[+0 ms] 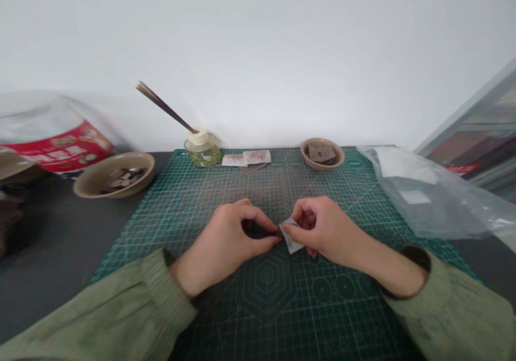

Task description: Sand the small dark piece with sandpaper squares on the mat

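My right hand [318, 224] pinches a small pale grey sheet [291, 238] between thumb and fingers. It looks folded or bent; I cannot tell whether it is paper or cloth. Close beside it on the left, thumb and forefinger of my left hand [234, 232] are brought together in a pinch. Whatever lies between those fingertips is too small and dark to name. Both hands are just above the middle of a green cutting mat [266, 307] with printed grid lines, their fingertips almost meeting at the pale sheet.
At the back stand a reed diffuser bottle [202, 148], stained pale strips [257, 157] and a small bowl [305, 159] holding brownish pieces. A larger bowl [86, 186] with small dark pieces and a clear red-labelled container [60, 148] are left. A clear plastic bag [443, 205] lies right.
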The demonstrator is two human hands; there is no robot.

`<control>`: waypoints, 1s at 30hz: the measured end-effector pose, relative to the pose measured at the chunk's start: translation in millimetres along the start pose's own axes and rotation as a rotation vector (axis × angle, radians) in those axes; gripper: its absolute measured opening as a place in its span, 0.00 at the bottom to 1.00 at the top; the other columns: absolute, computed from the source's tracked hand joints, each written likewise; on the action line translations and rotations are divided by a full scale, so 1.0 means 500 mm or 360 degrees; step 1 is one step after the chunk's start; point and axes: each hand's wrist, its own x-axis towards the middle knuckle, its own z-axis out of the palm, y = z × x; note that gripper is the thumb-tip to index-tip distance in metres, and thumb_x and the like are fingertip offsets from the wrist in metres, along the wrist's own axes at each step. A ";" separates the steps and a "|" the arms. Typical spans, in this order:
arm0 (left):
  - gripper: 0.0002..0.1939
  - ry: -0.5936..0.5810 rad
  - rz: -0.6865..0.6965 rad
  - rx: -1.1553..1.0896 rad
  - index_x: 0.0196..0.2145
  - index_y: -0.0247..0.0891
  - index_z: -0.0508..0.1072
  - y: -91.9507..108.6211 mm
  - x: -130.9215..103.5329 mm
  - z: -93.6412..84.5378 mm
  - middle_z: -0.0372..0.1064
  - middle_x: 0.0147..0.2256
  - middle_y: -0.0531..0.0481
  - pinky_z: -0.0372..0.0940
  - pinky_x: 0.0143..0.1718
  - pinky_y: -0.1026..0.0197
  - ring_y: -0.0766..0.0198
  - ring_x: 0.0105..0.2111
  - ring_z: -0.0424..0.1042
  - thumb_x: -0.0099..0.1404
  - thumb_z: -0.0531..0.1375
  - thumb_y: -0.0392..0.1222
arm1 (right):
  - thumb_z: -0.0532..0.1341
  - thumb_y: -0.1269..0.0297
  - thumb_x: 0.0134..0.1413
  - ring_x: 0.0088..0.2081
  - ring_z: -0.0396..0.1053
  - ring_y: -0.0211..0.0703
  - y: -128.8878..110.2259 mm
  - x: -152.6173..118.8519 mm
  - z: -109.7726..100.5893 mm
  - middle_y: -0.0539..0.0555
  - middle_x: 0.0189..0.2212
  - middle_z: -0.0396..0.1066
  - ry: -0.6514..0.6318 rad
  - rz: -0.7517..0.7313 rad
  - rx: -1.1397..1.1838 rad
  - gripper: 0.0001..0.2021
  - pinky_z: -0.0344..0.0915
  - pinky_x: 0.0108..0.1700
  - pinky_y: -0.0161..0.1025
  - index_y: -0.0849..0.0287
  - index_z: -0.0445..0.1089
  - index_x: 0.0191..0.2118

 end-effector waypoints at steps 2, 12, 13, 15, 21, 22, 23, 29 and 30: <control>0.06 0.0004 0.0015 0.0001 0.34 0.48 0.89 0.000 0.000 0.000 0.81 0.34 0.50 0.69 0.37 0.53 0.56 0.34 0.78 0.61 0.77 0.49 | 0.73 0.62 0.60 0.18 0.71 0.36 -0.001 -0.001 -0.001 0.48 0.20 0.76 0.0030 -0.0001 0.0004 0.10 0.62 0.19 0.30 0.57 0.73 0.33; 0.05 -0.0016 0.0022 0.0003 0.34 0.47 0.89 0.005 -0.001 -0.002 0.82 0.34 0.51 0.69 0.39 0.53 0.57 0.34 0.78 0.62 0.77 0.48 | 0.72 0.61 0.63 0.18 0.72 0.35 -0.001 -0.003 -0.005 0.48 0.21 0.76 -0.0068 -0.0016 0.0011 0.11 0.62 0.19 0.28 0.58 0.72 0.33; 0.05 -0.0015 0.0017 0.0010 0.34 0.47 0.89 0.005 -0.001 -0.003 0.82 0.34 0.51 0.69 0.39 0.53 0.57 0.34 0.78 0.61 0.77 0.48 | 0.72 0.61 0.63 0.18 0.72 0.35 -0.002 -0.004 -0.005 0.48 0.21 0.76 -0.0062 -0.0016 0.0009 0.11 0.62 0.19 0.28 0.58 0.72 0.33; 0.05 -0.0010 0.0018 0.0023 0.34 0.47 0.89 0.006 -0.001 -0.004 0.82 0.34 0.51 0.68 0.38 0.53 0.57 0.33 0.78 0.61 0.77 0.47 | 0.72 0.63 0.62 0.18 0.72 0.34 -0.005 -0.005 -0.004 0.48 0.21 0.77 -0.0007 -0.0039 -0.0015 0.11 0.62 0.19 0.28 0.58 0.72 0.33; 0.06 -0.0019 0.0046 0.0028 0.34 0.46 0.89 0.002 0.001 -0.002 0.82 0.32 0.52 0.67 0.37 0.54 0.58 0.33 0.77 0.63 0.77 0.48 | 0.72 0.63 0.62 0.18 0.72 0.35 -0.006 -0.004 -0.004 0.47 0.20 0.76 0.0005 -0.0079 -0.0051 0.11 0.62 0.19 0.28 0.58 0.72 0.32; 0.06 -0.0009 0.0055 0.0027 0.34 0.46 0.89 0.001 0.001 -0.001 0.82 0.32 0.52 0.67 0.37 0.54 0.58 0.33 0.77 0.63 0.77 0.48 | 0.72 0.63 0.62 0.18 0.72 0.35 -0.005 -0.004 -0.005 0.47 0.20 0.76 0.0017 -0.0093 -0.0057 0.10 0.62 0.19 0.28 0.58 0.72 0.32; 0.05 0.0000 0.0064 0.0028 0.34 0.46 0.89 0.000 0.001 0.000 0.82 0.32 0.52 0.68 0.38 0.54 0.58 0.34 0.77 0.62 0.77 0.47 | 0.72 0.63 0.62 0.18 0.72 0.35 -0.004 -0.004 -0.005 0.47 0.20 0.76 0.0007 -0.0099 -0.0058 0.10 0.62 0.19 0.28 0.58 0.72 0.32; 0.06 0.0013 0.0060 0.0049 0.35 0.48 0.89 -0.007 -0.001 -0.001 0.82 0.33 0.54 0.67 0.35 0.55 0.61 0.31 0.76 0.62 0.78 0.48 | 0.71 0.65 0.62 0.18 0.72 0.34 -0.002 -0.005 -0.007 0.47 0.20 0.77 0.0007 -0.0157 -0.0106 0.09 0.62 0.19 0.28 0.57 0.73 0.32; 0.06 0.0011 0.0063 0.0049 0.35 0.48 0.89 -0.008 -0.001 -0.002 0.82 0.34 0.54 0.67 0.35 0.56 0.61 0.32 0.76 0.62 0.78 0.48 | 0.71 0.65 0.61 0.18 0.72 0.34 -0.003 -0.006 -0.007 0.47 0.20 0.76 0.0007 -0.0164 -0.0122 0.09 0.62 0.19 0.28 0.57 0.73 0.32</control>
